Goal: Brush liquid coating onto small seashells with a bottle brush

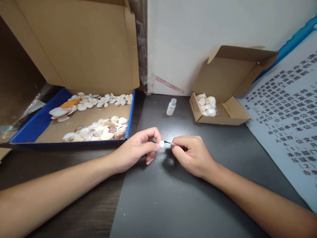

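Between thumb and fingers, my left hand [143, 145] pinches a small white shell [161, 144] above the grey mat. My right hand [193, 153] is closed round a thin brush [170, 143], whose dark tip points left and meets or nearly meets the shell. Behind the hands a small open glass bottle [171, 107] with a pale label and whitish contents stands upright on the mat.
An open blue-sided cardboard box [71, 127] at the left holds many shells [106, 129] and an orange piece [70, 103]. A smaller open box [220, 120] with white shells [207, 105] stands at the right, beside a printed sheet [289, 125]. A white panel [178, 43] rises behind.
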A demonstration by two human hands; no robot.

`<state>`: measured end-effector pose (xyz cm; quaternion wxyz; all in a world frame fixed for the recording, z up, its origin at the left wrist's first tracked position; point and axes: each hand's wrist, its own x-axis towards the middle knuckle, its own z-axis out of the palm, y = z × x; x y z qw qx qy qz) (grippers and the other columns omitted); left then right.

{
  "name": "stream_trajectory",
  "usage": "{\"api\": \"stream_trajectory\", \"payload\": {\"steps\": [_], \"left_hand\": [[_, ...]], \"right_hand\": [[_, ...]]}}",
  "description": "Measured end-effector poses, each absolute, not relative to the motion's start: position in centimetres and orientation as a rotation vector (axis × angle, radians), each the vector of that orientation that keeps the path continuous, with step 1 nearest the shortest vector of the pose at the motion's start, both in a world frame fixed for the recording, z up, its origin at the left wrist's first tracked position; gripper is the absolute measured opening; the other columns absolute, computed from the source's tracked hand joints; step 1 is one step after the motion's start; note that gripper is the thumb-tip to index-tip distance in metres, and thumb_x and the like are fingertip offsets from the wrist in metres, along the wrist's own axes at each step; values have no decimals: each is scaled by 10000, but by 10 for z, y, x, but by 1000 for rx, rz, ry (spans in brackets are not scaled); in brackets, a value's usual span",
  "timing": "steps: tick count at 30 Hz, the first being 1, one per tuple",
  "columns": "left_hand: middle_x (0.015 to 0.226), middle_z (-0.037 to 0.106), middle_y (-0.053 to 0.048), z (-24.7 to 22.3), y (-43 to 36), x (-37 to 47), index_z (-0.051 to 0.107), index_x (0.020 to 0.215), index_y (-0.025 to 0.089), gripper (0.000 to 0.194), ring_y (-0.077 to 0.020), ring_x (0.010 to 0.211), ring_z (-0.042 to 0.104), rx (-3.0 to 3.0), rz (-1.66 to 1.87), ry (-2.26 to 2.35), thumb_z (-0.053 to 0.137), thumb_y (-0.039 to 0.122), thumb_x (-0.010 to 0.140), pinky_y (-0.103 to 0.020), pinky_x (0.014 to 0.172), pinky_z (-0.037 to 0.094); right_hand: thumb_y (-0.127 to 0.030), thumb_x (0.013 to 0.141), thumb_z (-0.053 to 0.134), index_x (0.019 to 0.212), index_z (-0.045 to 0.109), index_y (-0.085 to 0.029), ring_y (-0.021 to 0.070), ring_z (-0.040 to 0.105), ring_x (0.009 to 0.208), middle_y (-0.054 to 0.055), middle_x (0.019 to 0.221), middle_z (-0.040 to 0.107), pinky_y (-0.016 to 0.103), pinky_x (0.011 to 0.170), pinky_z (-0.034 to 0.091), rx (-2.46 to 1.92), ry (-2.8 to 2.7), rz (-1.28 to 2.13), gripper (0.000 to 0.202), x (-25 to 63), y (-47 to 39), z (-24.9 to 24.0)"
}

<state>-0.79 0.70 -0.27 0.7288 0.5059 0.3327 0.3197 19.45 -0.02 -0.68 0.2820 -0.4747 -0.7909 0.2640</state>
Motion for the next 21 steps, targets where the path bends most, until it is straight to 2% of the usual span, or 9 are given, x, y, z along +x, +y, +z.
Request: {"api": "stream_trajectory", "payload": {"steps": [5, 15, 21], "left_hand": [[651, 492, 61, -4, 8, -8, 514, 820, 186, 106, -46, 474, 436, 1134, 698, 728, 601, 208, 877, -184, 476, 387], [521, 445, 88, -4, 8, -6, 508, 837, 193, 112, -56, 454, 408, 1131, 679, 764, 598, 244, 880, -168, 469, 384], [522, 433, 96, -3, 8, -5, 495, 844, 193, 116, -54, 456, 401, 1183, 678, 769, 586, 250, 889, -176, 479, 372]], "right_hand": [[-168, 763, 424, 573, 221, -196, 91, 263, 485, -47, 497, 258, 272, 509, 197, -1239, -2126, 676, 280, 195, 0, -8], [-138, 779, 464, 585, 302, -196, 82, 311, 481, -42, 508, 343, 244, 507, 246, -985, -2160, 624, 259, 195, -6, -8], [-135, 771, 455, 570, 295, -195, 83, 345, 485, -29, 511, 392, 251, 512, 252, -993, -2167, 643, 264, 195, -5, -9]]}}
